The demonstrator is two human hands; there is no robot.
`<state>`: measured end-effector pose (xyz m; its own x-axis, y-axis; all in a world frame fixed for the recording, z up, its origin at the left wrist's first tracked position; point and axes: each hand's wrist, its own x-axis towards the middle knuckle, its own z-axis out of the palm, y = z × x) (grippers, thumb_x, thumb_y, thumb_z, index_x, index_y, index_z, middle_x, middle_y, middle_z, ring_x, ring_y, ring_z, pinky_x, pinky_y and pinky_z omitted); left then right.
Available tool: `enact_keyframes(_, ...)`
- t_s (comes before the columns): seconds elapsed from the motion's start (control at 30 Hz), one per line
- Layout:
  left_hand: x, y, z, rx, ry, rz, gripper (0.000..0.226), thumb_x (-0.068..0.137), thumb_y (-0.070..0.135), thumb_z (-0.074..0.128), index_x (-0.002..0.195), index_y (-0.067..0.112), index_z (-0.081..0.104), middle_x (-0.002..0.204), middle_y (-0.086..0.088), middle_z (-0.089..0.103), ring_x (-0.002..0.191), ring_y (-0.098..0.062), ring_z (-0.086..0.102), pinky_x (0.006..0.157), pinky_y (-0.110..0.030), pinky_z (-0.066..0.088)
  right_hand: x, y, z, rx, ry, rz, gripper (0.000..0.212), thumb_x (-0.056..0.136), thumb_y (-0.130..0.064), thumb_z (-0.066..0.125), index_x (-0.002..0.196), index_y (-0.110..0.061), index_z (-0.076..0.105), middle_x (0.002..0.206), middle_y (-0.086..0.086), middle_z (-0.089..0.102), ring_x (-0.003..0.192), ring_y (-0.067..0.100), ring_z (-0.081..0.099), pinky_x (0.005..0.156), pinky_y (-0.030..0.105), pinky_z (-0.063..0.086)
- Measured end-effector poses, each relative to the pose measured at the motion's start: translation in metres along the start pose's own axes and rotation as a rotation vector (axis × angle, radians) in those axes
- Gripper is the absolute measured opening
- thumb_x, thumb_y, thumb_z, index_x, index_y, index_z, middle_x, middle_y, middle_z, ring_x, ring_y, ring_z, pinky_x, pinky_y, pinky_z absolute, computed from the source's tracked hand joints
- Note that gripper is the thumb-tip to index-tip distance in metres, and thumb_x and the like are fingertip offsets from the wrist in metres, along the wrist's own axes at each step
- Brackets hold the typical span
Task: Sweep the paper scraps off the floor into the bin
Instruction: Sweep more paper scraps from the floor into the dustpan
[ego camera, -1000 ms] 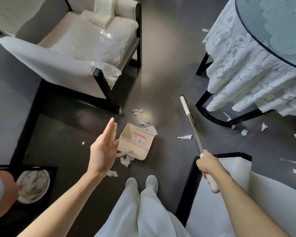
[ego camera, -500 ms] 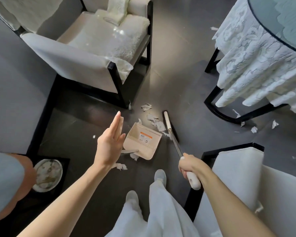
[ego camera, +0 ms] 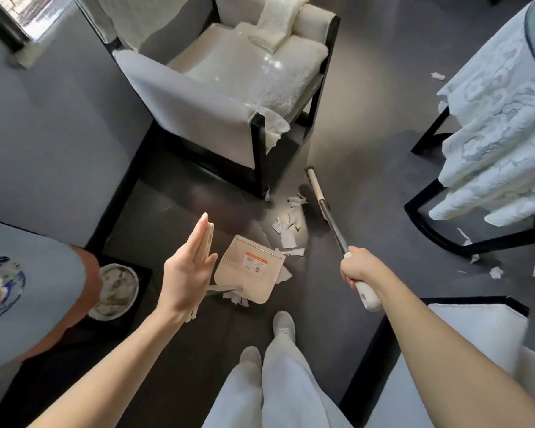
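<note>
So the left hand [ego camera: 186,273] has flat, straight fingers resting against the dustpan [ego camera: 250,268] handle (just steadying it, I'd guess). The pan's mouth faces the paper scraps [ego camera: 288,223], small torn white bits lying on the floor [ego camera: 368,149] just beyond the dustpan. Right of them is the broom [ego camera: 317,193], placed to push them in, with the right hand [ego camera: 357,268] fingers wrapped round its handle.

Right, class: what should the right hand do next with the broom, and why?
Probably sweep the beige long-handled broom toward the beige plastic dustpan: white paper scraps lie between its head and the pan, and the right hand grips the handle.
</note>
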<state>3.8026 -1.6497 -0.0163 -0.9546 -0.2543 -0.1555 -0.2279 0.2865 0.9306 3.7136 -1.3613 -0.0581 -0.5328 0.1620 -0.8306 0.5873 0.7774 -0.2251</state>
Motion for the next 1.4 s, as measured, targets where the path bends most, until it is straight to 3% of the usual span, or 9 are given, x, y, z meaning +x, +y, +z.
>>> enact_keyframes(0.13,0.021,0.002,-0.001,0.025,0.052,-0.025,0.080,0.085,-0.017,0.055,0.141,0.035,0.029,0.139,0.016,0.041,0.129,0.007,0.038,0.109,-0.018,0.031,0.036,-0.040,-0.030,-0.328,0.090,-0.079,0.044,0.086,-0.001,0.047,0.129,-0.007,0.043,0.119,0.016,0.057,0.089,0.029,0.047,0.065,0.028,0.038)
enact_keyframes(0.37,0.044,0.002,-0.005,0.031,0.137,-0.066,0.080,0.086,-0.016,0.054,0.138,0.040,0.031,0.134,0.025,0.042,0.129,0.007,0.038,0.108,-0.016,0.031,0.099,-0.085,-0.029,-0.534,0.010,-0.108,0.045,0.083,0.000,0.046,0.126,-0.014,0.041,0.126,0.016,0.055,0.112,0.036,0.053,0.076,0.033,0.044)
enact_keyframes(0.47,0.046,0.001,-0.008,0.009,0.163,-0.083,0.079,0.086,-0.017,0.054,0.137,0.039,0.033,0.134,0.024,0.043,0.128,0.008,0.039,0.108,-0.016,0.031,0.101,-0.091,-0.021,-0.681,-0.069,-0.097,0.052,0.078,0.007,0.051,0.125,-0.011,0.039,0.129,0.017,0.053,0.115,0.036,0.052,0.074,0.035,0.043)
enact_keyframes(0.63,0.038,-0.005,-0.019,-0.008,0.172,-0.086,0.079,0.086,-0.017,0.054,0.138,0.039,0.033,0.135,0.025,0.043,0.128,0.008,0.039,0.110,-0.022,0.031,0.086,-0.083,-0.008,-0.738,-0.133,-0.035,0.067,0.082,0.002,0.053,0.142,-0.013,0.028,0.133,0.013,0.051,0.116,0.034,0.053,0.072,0.033,0.042)
enact_keyframes(0.8,0.012,-0.019,-0.038,-0.039,0.156,-0.069,0.080,0.086,-0.016,0.055,0.138,0.042,0.033,0.136,0.027,0.041,0.131,0.006,0.037,0.111,-0.028,0.031,0.050,-0.075,0.008,-0.786,-0.193,-0.034,0.074,0.080,-0.001,0.053,0.149,-0.008,0.027,0.149,0.005,0.042,0.121,0.029,0.054,0.082,0.029,0.046)
enact_keyframes(0.93,-0.023,-0.033,-0.061,-0.102,0.121,-0.048,0.080,0.085,-0.018,0.053,0.137,0.041,0.035,0.137,0.025,0.042,0.132,0.004,0.037,0.109,-0.022,0.033,0.006,-0.041,0.050,-0.666,-0.259,-0.035,0.078,0.077,-0.005,0.051,0.149,-0.019,0.025,0.139,0.001,0.050,0.099,0.028,0.060,0.077,0.032,0.049)
enact_keyframes(1.07,-0.062,-0.045,-0.092,-0.103,0.074,-0.010,0.079,0.085,-0.018,0.053,0.141,0.033,0.031,0.141,0.018,0.040,0.130,0.007,0.038,0.104,-0.012,0.034,-0.044,0.006,0.094,-0.076,-0.322,0.105,0.076,0.087,-0.003,0.037,0.152,-0.037,0.016,0.079,0.006,0.055,0.044,0.011,0.039,0.045,0.019,0.034)
enact_keyframes(1.27,-0.101,-0.059,-0.128,-0.103,0.073,-0.029,0.076,0.087,-0.016,0.053,0.143,0.031,0.030,0.143,0.014,0.039,0.124,0.016,0.037,0.098,-0.004,0.033,-0.111,0.034,0.104,0.191,-0.265,0.066,0.069,0.090,0.002,0.038,0.150,-0.031,0.026,0.045,-0.002,0.048,0.040,0.005,0.032,0.037,0.015,0.030)
enact_keyframes(1.4,-0.115,-0.065,-0.137,-0.078,0.089,-0.058,0.077,0.087,-0.015,0.054,0.141,0.034,0.031,0.143,0.014,0.039,0.125,0.014,0.038,0.101,-0.006,0.033,-0.124,0.024,0.108,0.206,-0.226,0.021,0.069,0.090,0.004,0.036,0.150,-0.029,0.028,0.069,0.005,0.050,0.047,0.007,0.033,0.037,0.015,0.031)
